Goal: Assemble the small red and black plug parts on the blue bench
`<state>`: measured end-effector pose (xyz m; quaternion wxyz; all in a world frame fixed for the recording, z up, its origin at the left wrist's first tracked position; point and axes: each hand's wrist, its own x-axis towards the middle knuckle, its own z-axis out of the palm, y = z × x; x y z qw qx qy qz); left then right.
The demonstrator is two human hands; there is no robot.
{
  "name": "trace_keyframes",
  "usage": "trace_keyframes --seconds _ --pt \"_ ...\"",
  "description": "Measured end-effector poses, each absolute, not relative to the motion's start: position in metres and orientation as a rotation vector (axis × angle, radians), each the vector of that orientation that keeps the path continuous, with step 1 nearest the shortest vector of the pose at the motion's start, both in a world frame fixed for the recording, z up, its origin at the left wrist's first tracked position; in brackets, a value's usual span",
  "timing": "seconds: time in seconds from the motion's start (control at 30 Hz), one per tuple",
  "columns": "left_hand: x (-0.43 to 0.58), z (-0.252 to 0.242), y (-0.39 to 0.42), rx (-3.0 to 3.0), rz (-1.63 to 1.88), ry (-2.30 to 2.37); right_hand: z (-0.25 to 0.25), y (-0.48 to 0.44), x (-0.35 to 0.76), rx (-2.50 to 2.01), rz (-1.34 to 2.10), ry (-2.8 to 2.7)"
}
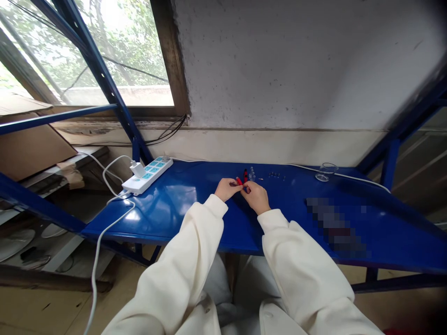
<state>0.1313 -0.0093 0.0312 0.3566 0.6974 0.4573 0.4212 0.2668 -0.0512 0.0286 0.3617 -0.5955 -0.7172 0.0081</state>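
Over the middle of the blue table, my left hand (226, 189) is closed, thumb and fingers pinching a small red piece (239, 181). My right hand (257, 196) is closed too, its fingertips meeting the left ones beside that piece. Whatever sits between the right fingers is too small to make out. Just beyond the fingertips lies a red and black slim object (245, 175). Next to it is a cluster of small clear pieces (252, 174). Several tiny dark bits (274, 175) are scattered to the right of these.
A white power strip (148, 175) with a plug and cables lies on the blue table (167, 216) at left. At the back right is a clear glass container (321, 177). A blurred-out dark object (335, 228) lies at right. Blue frame posts rise on both sides.
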Motion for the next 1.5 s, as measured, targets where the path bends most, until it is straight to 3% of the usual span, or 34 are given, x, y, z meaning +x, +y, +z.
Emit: trace_keyframes --seconds 0.1,0.33,1.23,1.37,1.5 --pt "0.114 0.039 0.0 1.937 0.997 1.276 0.028 -0.05 0.267 -1.469 0.088 -1.927" --pt "0.062 0.052 0.016 2.032 0.672 1.993 0.028 -0.048 0.266 -1.379 0.173 -1.991" --pt "0.05 0.052 0.007 1.901 0.456 2.252 0.035 -0.051 0.269 -1.403 0.067 -1.824" --pt "0.063 0.062 -0.013 2.018 0.648 2.222 0.036 -0.047 0.282 -1.63 0.033 -1.625" --pt "0.098 0.067 -0.034 2.358 0.968 1.882 0.033 -0.04 0.292 -1.904 0.185 -1.555"
